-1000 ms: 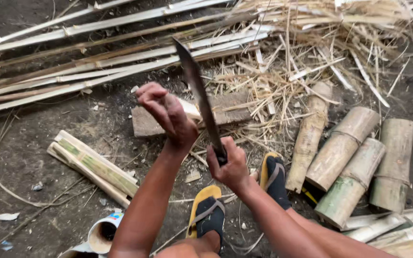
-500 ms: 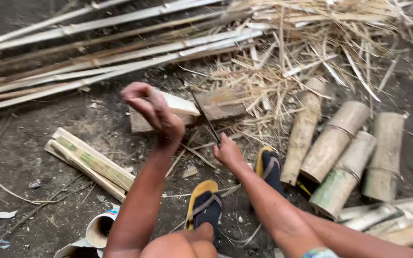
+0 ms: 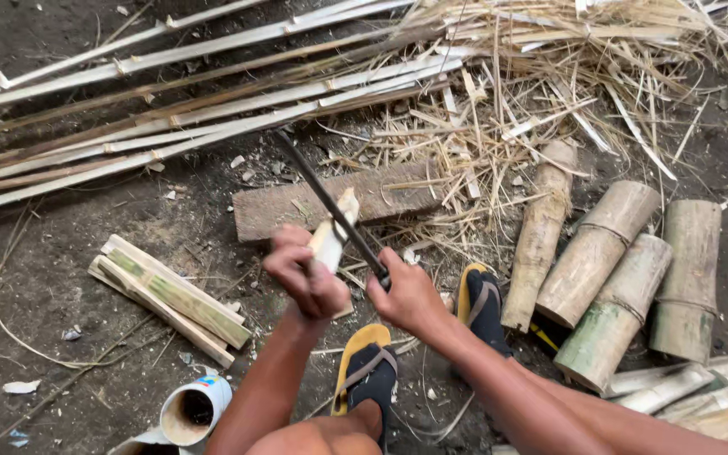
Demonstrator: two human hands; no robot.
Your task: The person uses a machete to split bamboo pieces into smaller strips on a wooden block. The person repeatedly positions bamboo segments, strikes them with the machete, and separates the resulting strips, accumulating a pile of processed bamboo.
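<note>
Left hand (image 3: 307, 282) closed around a pale bamboo piece (image 3: 330, 236), held upright. Right hand (image 3: 406, 297) clenched on a long knife (image 3: 330, 206), blade against the piece. Wooden block (image 3: 339, 202) lies behind; cut bamboo sections (image 3: 625, 278) at right.

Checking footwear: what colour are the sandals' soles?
Yellow soles, dark straps, on the sandals; head view.
</note>
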